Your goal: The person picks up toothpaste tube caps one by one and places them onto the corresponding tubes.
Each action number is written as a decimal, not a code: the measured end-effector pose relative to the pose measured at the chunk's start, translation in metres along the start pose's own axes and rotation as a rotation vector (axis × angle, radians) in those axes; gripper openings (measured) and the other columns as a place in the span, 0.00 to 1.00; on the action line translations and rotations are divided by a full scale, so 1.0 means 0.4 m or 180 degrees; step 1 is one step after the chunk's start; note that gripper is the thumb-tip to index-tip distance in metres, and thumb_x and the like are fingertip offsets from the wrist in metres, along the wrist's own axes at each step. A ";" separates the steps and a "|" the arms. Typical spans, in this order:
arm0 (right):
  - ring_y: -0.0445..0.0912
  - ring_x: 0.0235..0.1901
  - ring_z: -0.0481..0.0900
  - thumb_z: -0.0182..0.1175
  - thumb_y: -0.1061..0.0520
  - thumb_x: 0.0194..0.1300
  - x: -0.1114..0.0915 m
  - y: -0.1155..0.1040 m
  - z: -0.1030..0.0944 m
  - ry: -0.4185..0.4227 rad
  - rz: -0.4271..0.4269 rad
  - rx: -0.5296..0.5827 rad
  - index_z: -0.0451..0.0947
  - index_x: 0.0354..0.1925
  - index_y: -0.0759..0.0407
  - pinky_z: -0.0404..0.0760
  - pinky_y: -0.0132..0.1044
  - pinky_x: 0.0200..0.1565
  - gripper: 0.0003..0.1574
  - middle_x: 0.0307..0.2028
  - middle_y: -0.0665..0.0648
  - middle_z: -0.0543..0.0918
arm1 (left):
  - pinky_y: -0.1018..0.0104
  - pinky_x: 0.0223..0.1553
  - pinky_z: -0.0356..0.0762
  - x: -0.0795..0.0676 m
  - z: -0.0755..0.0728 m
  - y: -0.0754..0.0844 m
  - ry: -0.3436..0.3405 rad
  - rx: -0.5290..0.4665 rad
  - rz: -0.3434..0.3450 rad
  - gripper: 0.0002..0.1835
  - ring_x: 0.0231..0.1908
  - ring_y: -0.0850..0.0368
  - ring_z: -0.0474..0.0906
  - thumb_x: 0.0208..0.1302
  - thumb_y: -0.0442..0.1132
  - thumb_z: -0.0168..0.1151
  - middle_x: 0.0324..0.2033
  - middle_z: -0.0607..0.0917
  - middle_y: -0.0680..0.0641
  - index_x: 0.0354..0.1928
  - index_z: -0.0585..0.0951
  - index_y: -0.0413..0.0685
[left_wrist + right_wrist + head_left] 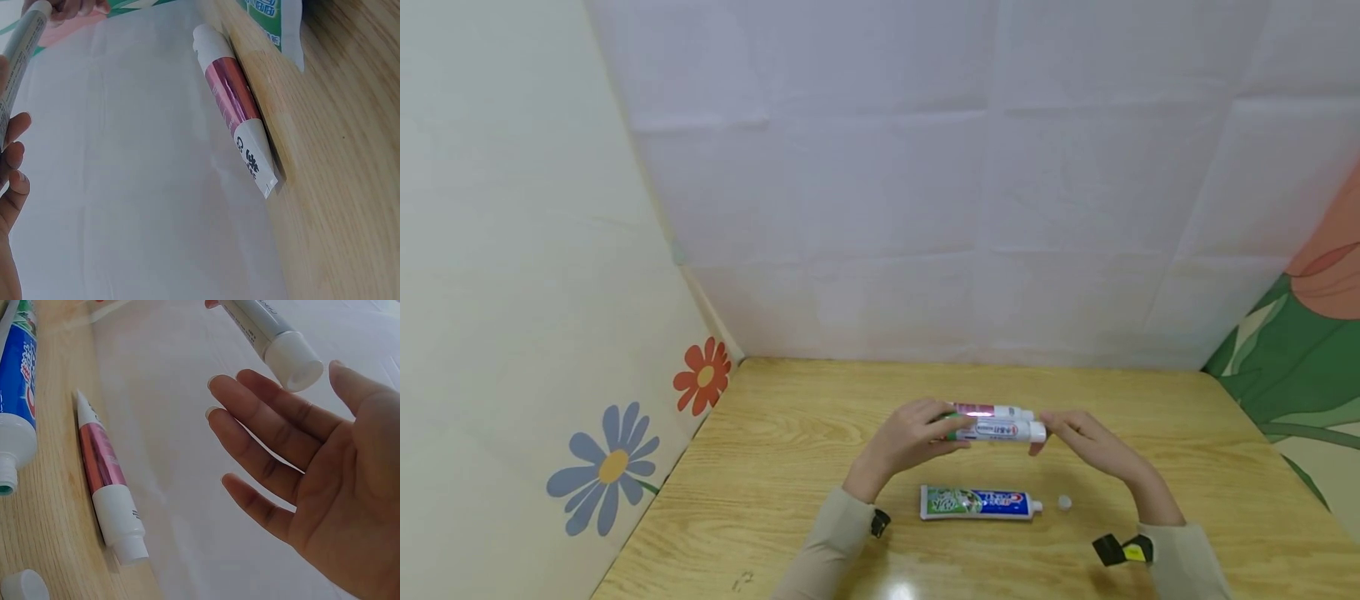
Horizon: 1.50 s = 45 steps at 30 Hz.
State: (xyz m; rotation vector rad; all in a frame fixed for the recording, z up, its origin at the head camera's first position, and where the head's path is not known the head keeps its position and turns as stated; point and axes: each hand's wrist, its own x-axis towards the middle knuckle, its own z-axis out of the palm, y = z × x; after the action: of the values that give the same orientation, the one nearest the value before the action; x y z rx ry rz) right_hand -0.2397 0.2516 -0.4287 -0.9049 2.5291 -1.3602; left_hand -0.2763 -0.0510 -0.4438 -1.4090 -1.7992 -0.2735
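Observation:
My left hand (910, 437) grips a white toothpaste tube (1003, 429) by its green-tinted end, holding it above the table with the capped end pointing right. Its white cap (294, 362) is still on. Around that cap, my right hand (325, 462) has its fingers spread and loosely bent, thumb apart. A pink-and-white toothpaste tube (234, 100) lies on the table behind the held one, partly covered by it in the head view. Nearer to me lies a blue-and-green toothpaste tube (977, 503), its nozzle bare. A small white cap (1064, 502) sits just right of that nozzle.
The wooden table (760, 467) meets a white cloth backdrop (880, 208) at its far edge. A flower-printed panel (613, 467) stands along the left, and another with green leaves (1300, 358) along the right.

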 end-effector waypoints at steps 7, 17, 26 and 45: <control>0.47 0.41 0.79 0.33 0.58 0.76 -0.004 -0.002 -0.001 0.0042 -0.0080 -0.0031 0.74 0.53 0.60 0.76 0.42 0.45 0.23 0.41 0.57 0.82 | 0.80 0.36 0.74 -0.002 0.000 0.000 0.0006 0.0005 -0.0008 0.21 0.31 0.66 0.75 0.49 0.50 0.71 0.36 0.81 0.53 0.46 0.82 0.55; 0.45 0.46 0.75 0.50 0.53 0.70 -0.007 -0.005 0.003 0.0223 0.0033 -0.0173 0.73 0.55 0.49 0.76 0.43 0.42 0.17 0.51 0.55 0.77 | 0.80 0.38 0.75 -0.004 -0.004 -0.002 0.0003 -0.0007 -0.0017 0.19 0.32 0.65 0.77 0.53 0.51 0.68 0.37 0.81 0.52 0.47 0.82 0.54; 0.41 0.42 0.76 0.60 0.55 0.63 -0.013 0.000 0.001 0.0261 -0.0185 -0.0218 0.72 0.57 0.49 0.74 0.46 0.44 0.23 0.48 0.48 0.78 | 0.79 0.38 0.76 -0.006 -0.009 -0.003 -0.0009 0.0085 -0.0048 0.23 0.33 0.64 0.78 0.49 0.50 0.71 0.37 0.81 0.51 0.49 0.81 0.55; 0.40 0.41 0.78 0.61 0.54 0.61 -0.016 0.002 -0.002 0.0371 -0.0169 -0.0227 0.74 0.53 0.45 0.66 0.66 0.49 0.21 0.42 0.45 0.81 | 0.79 0.36 0.75 -0.008 -0.007 -0.007 -0.0016 0.0091 -0.0033 0.21 0.32 0.65 0.76 0.53 0.52 0.67 0.37 0.81 0.52 0.49 0.81 0.56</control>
State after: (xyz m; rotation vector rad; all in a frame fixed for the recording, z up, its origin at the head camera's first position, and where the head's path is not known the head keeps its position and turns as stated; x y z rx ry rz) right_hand -0.2354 0.2561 -0.4299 -0.9381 2.6745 -1.3844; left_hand -0.2773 -0.0559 -0.4433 -1.3820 -1.8081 -0.2487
